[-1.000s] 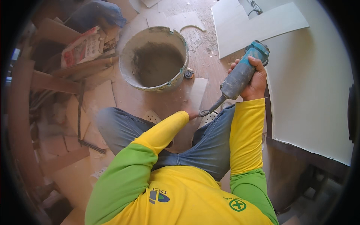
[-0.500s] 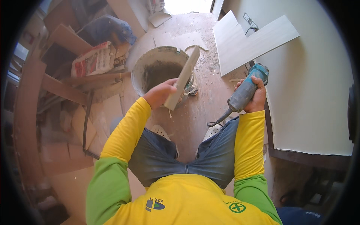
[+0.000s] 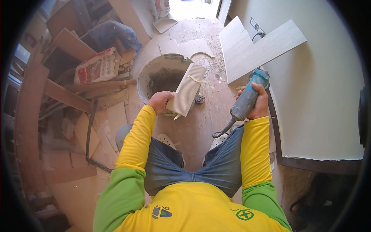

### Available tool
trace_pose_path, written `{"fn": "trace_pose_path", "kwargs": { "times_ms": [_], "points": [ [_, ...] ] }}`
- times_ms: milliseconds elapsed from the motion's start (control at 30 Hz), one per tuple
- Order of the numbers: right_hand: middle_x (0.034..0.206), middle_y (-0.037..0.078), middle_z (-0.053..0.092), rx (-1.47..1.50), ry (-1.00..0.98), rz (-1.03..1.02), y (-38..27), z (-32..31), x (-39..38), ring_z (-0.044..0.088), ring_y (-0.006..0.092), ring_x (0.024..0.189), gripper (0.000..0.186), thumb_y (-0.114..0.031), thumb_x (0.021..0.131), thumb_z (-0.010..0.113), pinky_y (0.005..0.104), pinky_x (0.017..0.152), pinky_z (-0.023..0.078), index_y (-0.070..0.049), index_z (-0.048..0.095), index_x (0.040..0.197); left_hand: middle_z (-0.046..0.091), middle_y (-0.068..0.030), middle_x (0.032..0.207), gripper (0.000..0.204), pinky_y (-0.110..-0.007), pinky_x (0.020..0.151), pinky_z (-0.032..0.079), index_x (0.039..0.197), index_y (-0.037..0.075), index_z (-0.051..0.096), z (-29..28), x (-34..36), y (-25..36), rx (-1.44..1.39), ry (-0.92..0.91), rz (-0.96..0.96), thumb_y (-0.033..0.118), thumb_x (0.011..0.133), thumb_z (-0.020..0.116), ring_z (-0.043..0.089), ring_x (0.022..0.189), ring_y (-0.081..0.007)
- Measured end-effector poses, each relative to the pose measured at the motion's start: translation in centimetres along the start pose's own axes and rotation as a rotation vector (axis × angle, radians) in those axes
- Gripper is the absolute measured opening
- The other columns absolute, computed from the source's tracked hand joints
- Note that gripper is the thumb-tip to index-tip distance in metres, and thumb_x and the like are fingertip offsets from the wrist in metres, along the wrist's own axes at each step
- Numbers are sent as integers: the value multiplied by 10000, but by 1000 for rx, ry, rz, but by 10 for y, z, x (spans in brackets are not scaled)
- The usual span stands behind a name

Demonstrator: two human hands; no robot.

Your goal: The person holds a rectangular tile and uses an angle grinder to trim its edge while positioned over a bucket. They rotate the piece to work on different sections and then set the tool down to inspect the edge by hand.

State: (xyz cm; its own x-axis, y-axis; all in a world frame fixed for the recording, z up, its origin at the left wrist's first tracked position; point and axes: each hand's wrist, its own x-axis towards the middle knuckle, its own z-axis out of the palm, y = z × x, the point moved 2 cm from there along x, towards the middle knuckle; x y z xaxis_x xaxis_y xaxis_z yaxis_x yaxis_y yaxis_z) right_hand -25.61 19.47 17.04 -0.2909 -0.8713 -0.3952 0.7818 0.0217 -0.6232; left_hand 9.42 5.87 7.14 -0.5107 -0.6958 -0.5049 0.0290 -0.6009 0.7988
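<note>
My left hand (image 3: 160, 102) is closed on the near left edge of a narrow cut tile piece (image 3: 187, 89), its ribbed face up and a notch in its left side. A pale strip hangs across the piece. Beneath it stands a round, cement-stained bucket (image 3: 143, 79), partly covered by the tile. In my right hand (image 3: 260, 102) is a dusty teal-and-grey angle grinder (image 3: 246, 100), held by its body, head pointing away and cord end toward my knee. Its disc cannot be made out. Beside the bucket sits a small tape-measure-like object (image 3: 199, 99).
A large L-shaped tile (image 3: 262, 46) leans by the right wall under a socket (image 3: 256, 25). Boards (image 3: 69, 94), a printed sack (image 3: 97, 66) and a blue plastic bag (image 3: 116, 34) crowd the left. Dust and chips cover the floor (image 3: 210, 77); a dustpan (image 3: 165, 24) lies far off.
The tile piece has turned from nearly edge-on so that its ribbed face shows, and it sits slightly lower. My right hand has shifted slightly down and left with the grinder.
</note>
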Motion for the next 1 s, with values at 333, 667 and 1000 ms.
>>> {"fn": "trace_pose_path", "kwargs": {
  "times_ms": [333, 667, 1000],
  "points": [
    [874, 131, 639, 7, 41, -23, 2, 0, -1, 676, 282, 753, 416, -273, 760, 739, 411, 731, 595, -51, 525, 1038, 693, -131, 1151, 400, -375, 919, 516, 1182, 62, 709, 24, 7, 25, 1013, 617, 582, 314, 872, 729, 654, 1047, -278],
    [855, 138, 634, -26, -7, 34, 6, 6, -2, 671, 287, 728, 396, -259, 775, 718, 431, 695, 594, -34, 524, 1038, 469, -145, 1497, 342, -494, 1141, 277, 1123, 165, 751, 143, 56, 10, 1555, 569, 936, 300, 809, 765, 367, 1405, -376],
    [844, 140, 629, -37, 6, 45, 7, -1, 3, 672, 291, 725, 381, -250, 778, 713, 436, 686, 598, -22, 538, 1029, 745, -67, 1003, 221, -300, 854, 530, 1057, 51, 755, 118, 66, 47, 234, 460, 855, 226, 923, 745, 671, 926, -175]
  ]
}}
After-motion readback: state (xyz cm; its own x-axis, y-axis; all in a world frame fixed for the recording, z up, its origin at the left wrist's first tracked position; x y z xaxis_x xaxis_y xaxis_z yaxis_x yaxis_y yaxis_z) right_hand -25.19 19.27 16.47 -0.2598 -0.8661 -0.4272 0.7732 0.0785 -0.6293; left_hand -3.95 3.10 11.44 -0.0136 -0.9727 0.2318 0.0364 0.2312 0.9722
